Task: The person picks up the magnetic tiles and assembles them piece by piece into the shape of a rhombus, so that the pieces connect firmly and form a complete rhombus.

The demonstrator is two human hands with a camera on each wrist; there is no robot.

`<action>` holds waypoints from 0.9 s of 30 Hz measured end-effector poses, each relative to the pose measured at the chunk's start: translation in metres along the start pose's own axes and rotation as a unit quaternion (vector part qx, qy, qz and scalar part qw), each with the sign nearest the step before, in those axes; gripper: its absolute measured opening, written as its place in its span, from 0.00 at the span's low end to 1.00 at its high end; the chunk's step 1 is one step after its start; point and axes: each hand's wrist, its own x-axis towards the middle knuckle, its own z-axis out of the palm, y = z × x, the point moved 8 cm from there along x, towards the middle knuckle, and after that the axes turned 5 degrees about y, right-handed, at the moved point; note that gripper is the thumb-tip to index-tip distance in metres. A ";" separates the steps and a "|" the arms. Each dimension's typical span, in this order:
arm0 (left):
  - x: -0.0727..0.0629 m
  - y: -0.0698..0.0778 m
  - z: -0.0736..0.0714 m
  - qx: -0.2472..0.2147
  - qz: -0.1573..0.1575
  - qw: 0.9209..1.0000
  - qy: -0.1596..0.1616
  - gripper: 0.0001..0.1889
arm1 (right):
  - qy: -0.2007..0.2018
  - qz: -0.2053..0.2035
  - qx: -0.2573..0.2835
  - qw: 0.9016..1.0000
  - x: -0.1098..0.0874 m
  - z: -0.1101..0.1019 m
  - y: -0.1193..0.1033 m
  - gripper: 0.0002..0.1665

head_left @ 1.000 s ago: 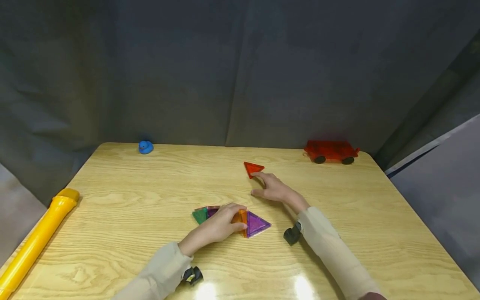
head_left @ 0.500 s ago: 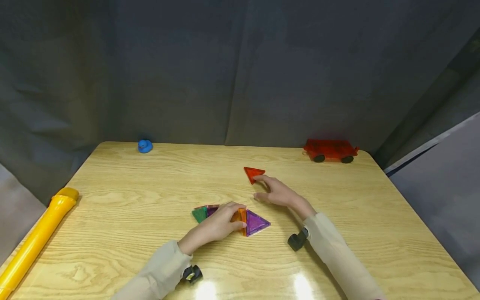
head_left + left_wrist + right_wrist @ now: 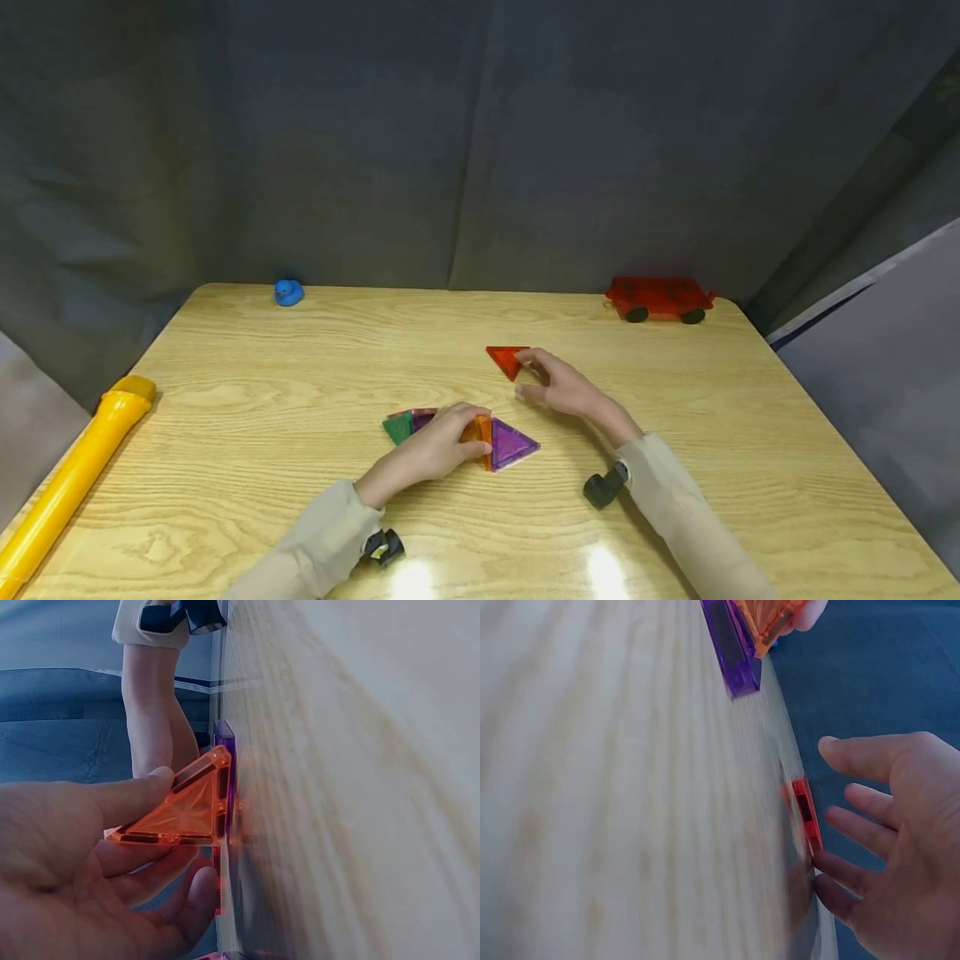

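My left hand pinches an orange triangular magnetic tile between thumb and fingers; the tile stands on edge above the wood. A purple triangular tile lies flat right at its base. Partly hidden behind that hand are a green tile and a dark purple one. Farther back, a red triangular tile lies flat on the table. The fingertips of my right hand touch its right side, with the thumb held apart and the fingers loosely bent, as the right wrist view shows.
At the back edge of the table sit a blue toy duck on the left and a red wheeled toy car base on the right. A long yellow tube lies along the left edge. Dark curtains hang behind.
The red tile has slid toward me and turned, its point now facing me. My right hand has drawn back with it, slightly to the right. The left hand has stayed put.
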 end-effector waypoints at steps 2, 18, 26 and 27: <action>0.000 0.000 0.000 -0.001 0.000 1.000 0.001 0.24 | 0.018 0.002 -0.009 1.000 0.005 -0.003 0.003 0.34; -0.001 0.003 0.000 0.006 -0.005 1.000 -0.002 0.24 | 0.057 0.044 -0.095 0.993 0.032 -0.007 0.020 0.41; -0.001 0.001 0.000 0.005 -0.008 1.000 0.001 0.25 | 0.078 0.044 -0.011 0.996 0.025 -0.013 0.022 0.43; -0.001 0.000 0.000 0.005 -0.009 1.000 0.002 0.25 | 0.079 0.045 -0.001 0.996 0.024 -0.014 0.022 0.44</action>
